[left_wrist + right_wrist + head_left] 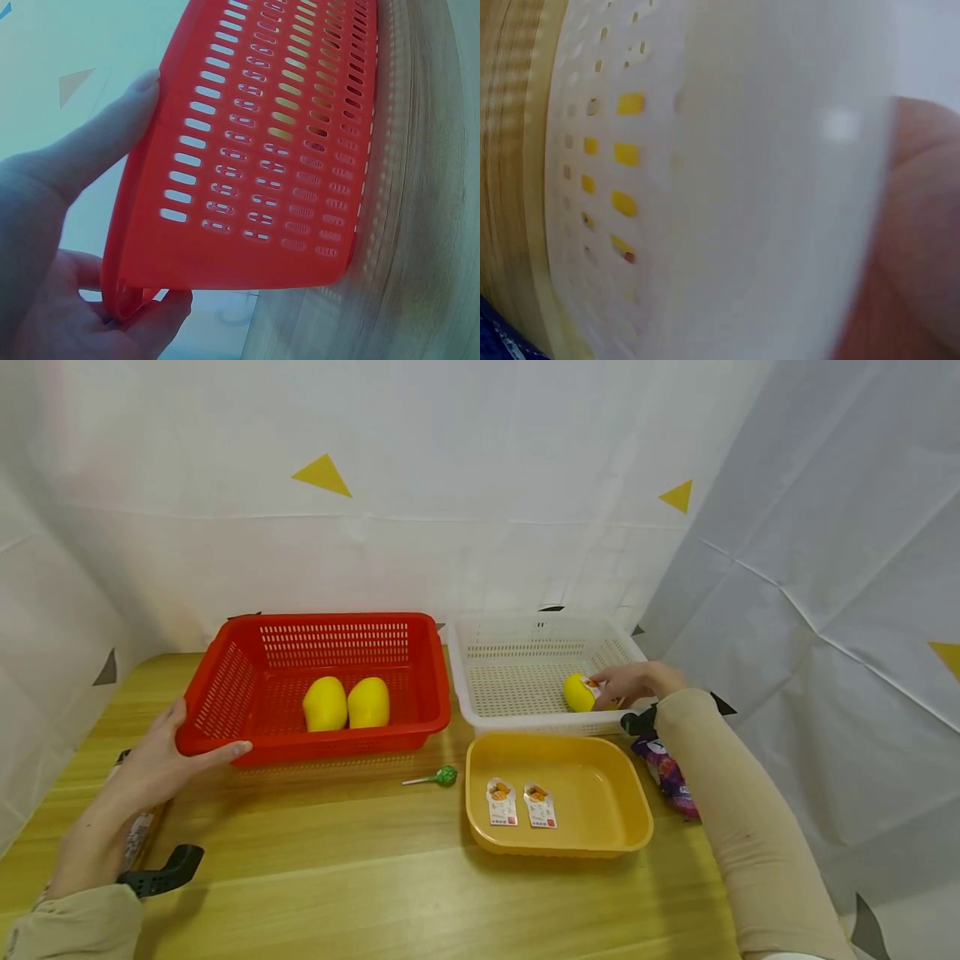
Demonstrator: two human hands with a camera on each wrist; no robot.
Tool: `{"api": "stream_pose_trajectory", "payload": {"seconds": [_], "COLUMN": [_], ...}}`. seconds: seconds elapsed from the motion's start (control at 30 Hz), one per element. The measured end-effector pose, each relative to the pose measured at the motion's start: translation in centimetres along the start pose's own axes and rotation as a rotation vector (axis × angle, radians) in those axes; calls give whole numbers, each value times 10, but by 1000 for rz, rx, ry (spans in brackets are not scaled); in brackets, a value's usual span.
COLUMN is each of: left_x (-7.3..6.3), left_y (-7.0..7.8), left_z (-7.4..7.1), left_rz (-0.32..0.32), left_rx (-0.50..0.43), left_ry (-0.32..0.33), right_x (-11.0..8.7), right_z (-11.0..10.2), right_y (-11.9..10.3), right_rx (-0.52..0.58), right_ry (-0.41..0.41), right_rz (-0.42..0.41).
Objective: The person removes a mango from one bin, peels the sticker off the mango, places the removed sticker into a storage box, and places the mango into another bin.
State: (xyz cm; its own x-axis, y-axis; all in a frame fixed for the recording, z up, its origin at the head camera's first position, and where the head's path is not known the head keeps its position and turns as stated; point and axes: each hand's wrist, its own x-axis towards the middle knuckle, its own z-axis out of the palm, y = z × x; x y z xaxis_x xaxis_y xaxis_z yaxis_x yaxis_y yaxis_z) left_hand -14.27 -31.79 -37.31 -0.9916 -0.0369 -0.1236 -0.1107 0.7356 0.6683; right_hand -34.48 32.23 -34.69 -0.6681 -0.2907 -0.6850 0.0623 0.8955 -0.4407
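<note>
My left hand (153, 760) grips the front left corner of the red basket (330, 744), thumb and fingers on either side of its rim. Two yellow mangoes (326, 704) lie side by side in that basket. On the right, my right hand (630, 683) reaches over the rim of the white basket (517, 723). Its fingers touch a yellow mango (575, 693) and a small printed card (591, 686) against it. How the fingertips close there is hidden. In the right wrist view, the white basket wall (765, 187) covers most of the hand, and yellow shows through its holes.
A yellow tray (600, 841) stands in front of the white basket, with two printed cards (502, 803) in it. A green lollipop (446, 775) lies left of the tray. A purple packet (667, 777) is partly under my right arm. A long package (138, 839) lies behind my left wrist.
</note>
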Motion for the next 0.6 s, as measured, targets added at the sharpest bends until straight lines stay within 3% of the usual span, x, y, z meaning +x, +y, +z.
{"api": "stream_pose_trajectory", "payload": {"seconds": [0.17,0.6], "left_x": [0,-1], "left_y": [0,0], "left_z": [0,-1], "left_rz": [14,21], "left_rx": [-13,-19], "left_ry": [4,-11], "right_x": [-4,-22], "right_z": [-2,7], "right_y": [-4,-13], "right_rx": [-33,-80], "right_ry": [43,276], "right_rz": [-69,-179]}}
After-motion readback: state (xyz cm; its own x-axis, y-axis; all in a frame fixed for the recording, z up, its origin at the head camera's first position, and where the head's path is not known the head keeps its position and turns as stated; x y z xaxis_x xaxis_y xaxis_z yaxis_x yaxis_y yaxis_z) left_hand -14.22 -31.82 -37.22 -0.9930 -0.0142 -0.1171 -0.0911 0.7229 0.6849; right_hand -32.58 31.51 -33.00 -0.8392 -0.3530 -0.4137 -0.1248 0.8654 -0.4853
